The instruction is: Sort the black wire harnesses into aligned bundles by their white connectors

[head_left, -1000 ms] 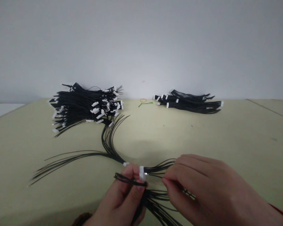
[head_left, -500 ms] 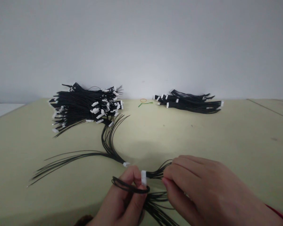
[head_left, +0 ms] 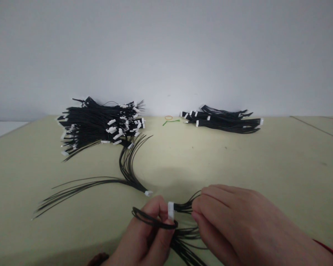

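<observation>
We are working with a white plastic connector point(head_left: 170, 210) held near the front edge of the table point(head_left: 238, 159), directly between our two hands. Its long axis is standing nearly upright in the head view, with its black wires point(head_left: 186, 207) leaving its right side and running toward the right hand point(head_left: 235, 225). Our left hand point(head_left: 145, 232) is the nearer one: it is closed in a pinch, with the connector's lower end resting at the fingertips, and a black wire loop point(head_left: 154, 221) is lying across the fingers. The right hand is lying just beside the connector, with its fingers point(head_left: 208, 197) curled and closing on the wires, though the exact grip is partly hidden. A looser spray of wire ends point(head_left: 187, 236) is hanging below the connector. A second white connector point(head_left: 148, 193) is lying just above the left hand, and its wires are fanning out to the upper left. Farther back, we are seeing a large pile of wire harnesses point(head_left: 100, 127) at the left and a smaller pile of wire harnesses point(head_left: 224, 120) at the right, with an orange rubber band point(head_left: 168, 118) and a green tie point(head_left: 171, 122) between them.
</observation>
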A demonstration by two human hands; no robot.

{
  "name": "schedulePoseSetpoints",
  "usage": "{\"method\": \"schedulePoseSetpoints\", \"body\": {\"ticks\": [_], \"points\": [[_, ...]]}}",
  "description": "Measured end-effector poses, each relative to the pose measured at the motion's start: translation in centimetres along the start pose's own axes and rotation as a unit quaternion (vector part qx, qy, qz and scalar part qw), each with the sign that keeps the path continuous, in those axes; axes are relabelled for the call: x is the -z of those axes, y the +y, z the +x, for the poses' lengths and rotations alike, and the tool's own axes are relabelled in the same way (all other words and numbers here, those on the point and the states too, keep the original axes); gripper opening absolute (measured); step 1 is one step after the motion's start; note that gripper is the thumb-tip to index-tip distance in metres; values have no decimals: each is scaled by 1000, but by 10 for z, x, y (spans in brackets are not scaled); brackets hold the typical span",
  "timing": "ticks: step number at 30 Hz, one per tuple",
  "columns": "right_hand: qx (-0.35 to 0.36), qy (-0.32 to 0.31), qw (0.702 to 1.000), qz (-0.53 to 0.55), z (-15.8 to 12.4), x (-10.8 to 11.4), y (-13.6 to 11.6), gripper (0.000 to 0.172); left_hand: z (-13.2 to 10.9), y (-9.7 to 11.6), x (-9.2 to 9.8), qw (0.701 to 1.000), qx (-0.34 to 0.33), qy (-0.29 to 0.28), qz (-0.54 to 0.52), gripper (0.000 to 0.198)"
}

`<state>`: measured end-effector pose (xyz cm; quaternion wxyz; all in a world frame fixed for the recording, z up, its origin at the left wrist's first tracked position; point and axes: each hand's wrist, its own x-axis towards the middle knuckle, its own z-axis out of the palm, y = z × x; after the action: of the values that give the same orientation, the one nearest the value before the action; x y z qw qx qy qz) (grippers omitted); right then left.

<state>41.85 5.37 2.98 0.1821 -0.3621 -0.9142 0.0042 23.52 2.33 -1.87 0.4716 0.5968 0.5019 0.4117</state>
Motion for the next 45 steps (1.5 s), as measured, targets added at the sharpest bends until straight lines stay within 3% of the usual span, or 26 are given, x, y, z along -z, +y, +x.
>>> {"method": "schedulePoseSetpoints", "body": {"ticks": [4, 11, 15, 17, 21, 23, 25, 28, 30, 33, 39, 45], "points": [[-19, -5, 1000, 3, 0, 2, 0, 17, -2, -2, -4, 999, -19, 31, 31, 18], [-6, -7, 1000, 13, 4, 2, -1, 17, -2, -5, 4, 996, -37, -45, 64, 15], [17, 0, 1000, 2, 1, -5, -2, 16, -1, -1, 2, 998, -21, -46, 41, 16], [23, 18, 999, -23, 1, -7, -2, 15, 2, -2, -2, 999, 19, -31, 4, 21], [8, 87, 993, -80, 3, 2, -3, 11, 9, -9, -10, 980, 167, -26, -106, 36], [25, 104, 992, -68, -1, 8, -3, 16, 11, -11, -10, 971, 188, -22, -143, 42], [40, 70, 996, -43, -9, 10, -2, 22, 12, -9, -10, 970, 182, -5, -164, 46], [38, -65, 996, -40, -21, 3, 1, 21, 12, -5, -9, 964, 184, 13, -190, 47], [20, -151, 988, -34, -21, -4, 0, 23, 12, -4, -9, 962, 180, 5, -204, 44], [-28, -223, 974, 26, -7, -10, -6, 23, 9, -6, -7, 965, 154, -30, -208, 37], [-162, -241, 928, 232, 10, -3, -12, 23, 3, -14, -5, 972, 127, -22, -199, 24], [-185, -232, 906, 302, 8, -8, -8, 25, 6, -12, -5, 971, 134, 8, -195, 27]]}}
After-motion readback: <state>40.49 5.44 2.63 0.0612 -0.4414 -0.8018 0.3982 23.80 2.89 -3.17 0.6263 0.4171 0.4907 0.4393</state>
